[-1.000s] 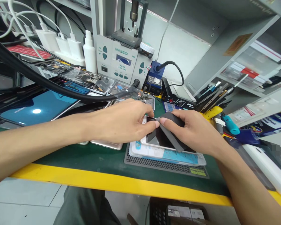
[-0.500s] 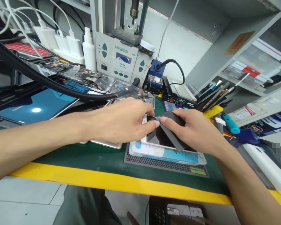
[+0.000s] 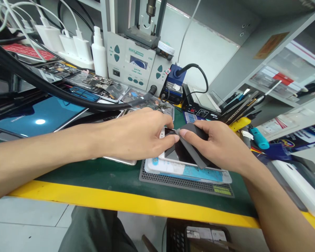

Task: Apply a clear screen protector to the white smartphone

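Right hand (image 3: pixel 217 145): closed, dark grey sheet (image 3: pixel 194 154) pinched between thumb on top and fingers around its far side. Sheet sits across a white-framed phone (image 3: pixel 177 153), black face up, just left of and under that hand; sheet's near part is tilted up off the glass.

Left hand (image 3: pixel 147 134): thumb and index apart, at the phone's left end. Thumb tip reaches the sheet's left edge, right next to the right thumb. Can't tell whether it grips the phone or just rests there; the other fingers are hidden.

Below both hands, phone is on a blue-and-white flat case (image 3: pixel 189 174), that on a grey perforated mat (image 3: pixel 183 185), mat on the green desk (image 3: pixel 107 176). Black hose (image 3: pixel 86 104) runs beyond the left hand, grey station (image 3: pixel 136 70) behind that. Teal-handled tool (image 3: pixel 259 139) is right of the right hand.
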{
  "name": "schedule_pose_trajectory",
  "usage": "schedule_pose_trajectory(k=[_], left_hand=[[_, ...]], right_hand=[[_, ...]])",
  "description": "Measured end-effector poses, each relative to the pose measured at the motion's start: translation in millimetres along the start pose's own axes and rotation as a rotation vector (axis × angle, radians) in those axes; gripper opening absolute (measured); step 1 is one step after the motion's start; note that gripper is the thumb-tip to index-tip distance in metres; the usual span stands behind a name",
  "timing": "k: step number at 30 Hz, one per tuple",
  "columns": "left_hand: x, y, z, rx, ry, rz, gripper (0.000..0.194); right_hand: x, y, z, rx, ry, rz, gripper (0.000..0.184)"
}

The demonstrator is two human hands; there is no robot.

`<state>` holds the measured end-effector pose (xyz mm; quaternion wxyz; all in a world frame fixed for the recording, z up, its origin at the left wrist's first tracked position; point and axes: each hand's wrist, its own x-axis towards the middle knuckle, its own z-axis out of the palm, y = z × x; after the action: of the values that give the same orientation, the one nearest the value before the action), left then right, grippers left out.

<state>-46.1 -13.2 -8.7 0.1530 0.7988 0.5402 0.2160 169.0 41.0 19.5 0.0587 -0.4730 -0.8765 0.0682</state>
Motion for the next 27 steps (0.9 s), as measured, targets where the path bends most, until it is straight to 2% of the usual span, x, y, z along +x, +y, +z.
schedule_pose_trajectory(k=[27], left_hand=[[-0.4, 1.1, -0.4, 0.019, -0.014, 0.002, 0.034]], right_hand=[[0.0, -1.4, -0.2, 0.014, 0.005, -0.023, 0.049]])
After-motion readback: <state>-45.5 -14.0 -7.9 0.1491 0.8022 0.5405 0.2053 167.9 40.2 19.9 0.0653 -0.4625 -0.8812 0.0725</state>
